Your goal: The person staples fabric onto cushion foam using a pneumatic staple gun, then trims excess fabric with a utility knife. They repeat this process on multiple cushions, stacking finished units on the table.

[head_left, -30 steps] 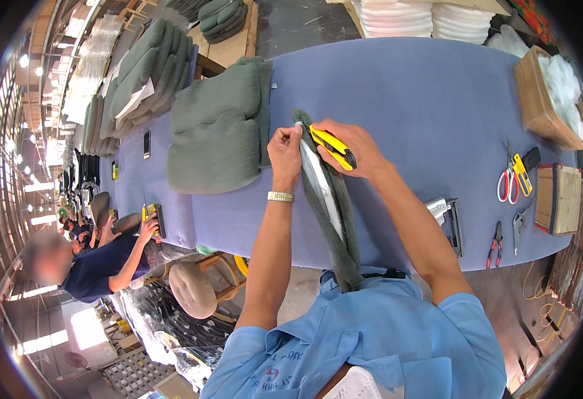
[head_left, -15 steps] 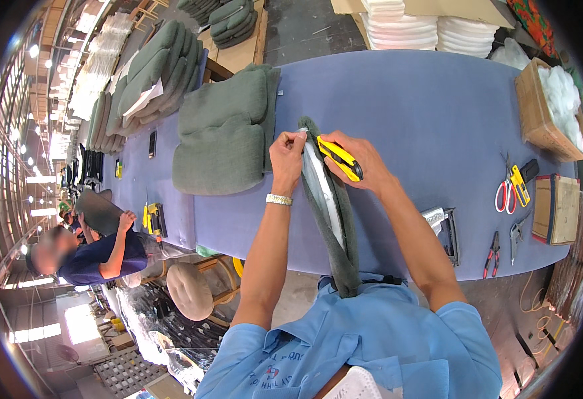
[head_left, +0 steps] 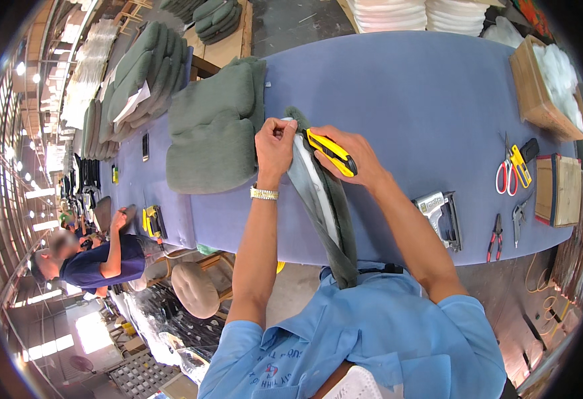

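A dark green cushion (head_left: 346,219) stands on its edge between my arms, its near end against my shirt. Its long opening faces up and bares a pale inner strip (head_left: 322,189). At the far end, my left hand (head_left: 275,149) is closed in a pinch on the edge of the cushion cover. My right hand (head_left: 361,156) grips a yellow and black utility knife (head_left: 331,155), its front end beside the cushion's far end. The knife's blade is too small to make out.
On the blue table (head_left: 398,93), green cushions (head_left: 211,133) lie to the left. At the right are a staple gun (head_left: 441,216), scissors (head_left: 506,176), pliers (head_left: 495,238) and a carton of white stuffing (head_left: 527,86). Another person (head_left: 105,256) stands at far left.
My left hand has shifted slightly left, drawing the pinched cover edge with it. The knife stays in my right hand. The whole view has tilted a little; the other person's dark panel is lower.
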Demonstrator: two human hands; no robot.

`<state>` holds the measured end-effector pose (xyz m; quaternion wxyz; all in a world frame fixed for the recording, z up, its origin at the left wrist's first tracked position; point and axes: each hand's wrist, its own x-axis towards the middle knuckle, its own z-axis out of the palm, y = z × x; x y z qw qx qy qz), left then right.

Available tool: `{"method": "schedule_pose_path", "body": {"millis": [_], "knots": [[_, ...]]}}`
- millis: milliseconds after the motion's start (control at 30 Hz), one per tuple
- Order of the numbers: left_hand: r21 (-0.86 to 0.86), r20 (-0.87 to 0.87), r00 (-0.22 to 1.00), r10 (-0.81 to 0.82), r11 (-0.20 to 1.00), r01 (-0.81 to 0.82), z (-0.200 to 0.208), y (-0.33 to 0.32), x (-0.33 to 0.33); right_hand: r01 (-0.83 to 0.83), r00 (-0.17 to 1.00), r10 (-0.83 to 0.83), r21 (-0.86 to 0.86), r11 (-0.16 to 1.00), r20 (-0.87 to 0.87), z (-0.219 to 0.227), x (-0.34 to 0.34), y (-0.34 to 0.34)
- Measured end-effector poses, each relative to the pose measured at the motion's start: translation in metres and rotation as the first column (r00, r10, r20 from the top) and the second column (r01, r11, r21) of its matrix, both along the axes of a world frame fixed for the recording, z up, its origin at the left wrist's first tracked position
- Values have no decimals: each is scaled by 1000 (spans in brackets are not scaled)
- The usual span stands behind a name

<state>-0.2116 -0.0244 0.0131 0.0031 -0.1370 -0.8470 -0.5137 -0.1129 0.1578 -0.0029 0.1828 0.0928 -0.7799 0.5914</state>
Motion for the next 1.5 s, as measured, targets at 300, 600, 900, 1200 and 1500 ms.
{"method": "schedule_pose_path", "body": {"millis": [300, 600, 900, 1200, 1500], "knots": [[76, 153, 988, -35, 997, 24, 15, 1, 0, -41, 999, 40, 25, 999, 21, 2, 3, 6], [134, 124, 990, -66, 990, 50, 31, 6, 3, -36, 999, 37, -35, 999, 21, 3, 30, 4], [81, 71, 996, -51, 996, 45, 50, 15, 2, -12, 997, 16, -55, 998, 78, 3, 69, -2], [79, 28, 995, -93, 993, 90, 79, 27, 5, 13, 996, -10, -34, 999, 91, 8, 122, -6], [108, -33, 992, -119, 987, 122, 103, 44, 7, 11, 987, -11, 3, 1000, 162, 26, 186, -12]]}}
